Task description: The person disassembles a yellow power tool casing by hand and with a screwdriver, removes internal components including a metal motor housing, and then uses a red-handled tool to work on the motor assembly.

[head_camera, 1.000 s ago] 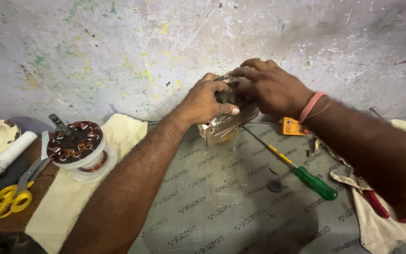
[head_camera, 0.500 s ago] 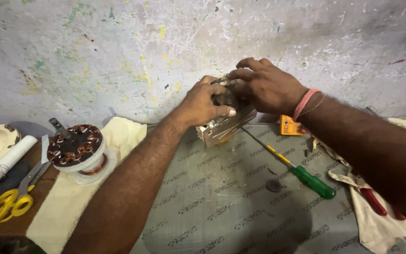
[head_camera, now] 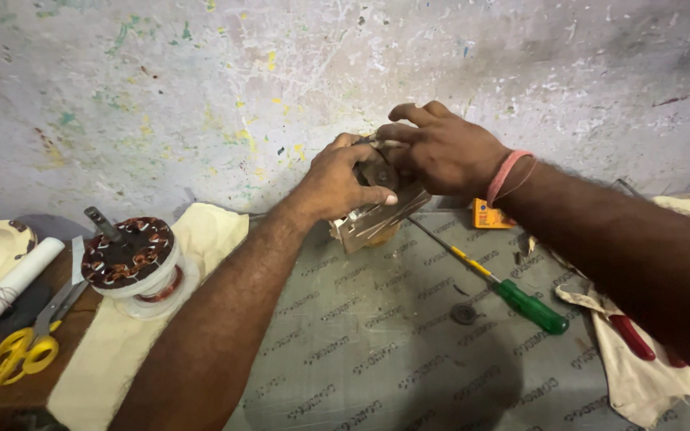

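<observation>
A: Where's the metal part (head_camera: pixel 369 219) sitting rn?

B: Far end of the grey printed mat (head_camera: pixel 377 335), right by the wall (head_camera: pixel 201 88). It's sitting under and btwn both hands, tilted, w/ its pale flat edge poking out below the left thumb.

A: Left hand (head_camera: pixel 337 179) doing what?

B: It's wrapping over the part from the left, fingers curled, thumb pressing along the front. Closed on it.

A: Right hand (head_camera: pixel 441 148)?

B: It's coming in from the right, fingers bent down over the top of the same part, touching it. Pink band at the wrist. Can't tell if it's really clamping or just resting there; fingertips are partly hidden.

A: Any packs or labels?

B: Small orange box (head_camera: pixel 490 215), rectangular, lying just behind the right wrist, near the wall. The mat is carrying repeated dark print all over.

A: Other stuff?

B: Green-handled screwdriver (head_camera: pixel 513 291) is lying right of the part. Copper-wound stator (head_camera: pixel 128 255) is sitting on cream cloth (head_camera: pixel 121 343) at left; yellow scissors (head_camera: pixel 29 339) beside it.
</observation>
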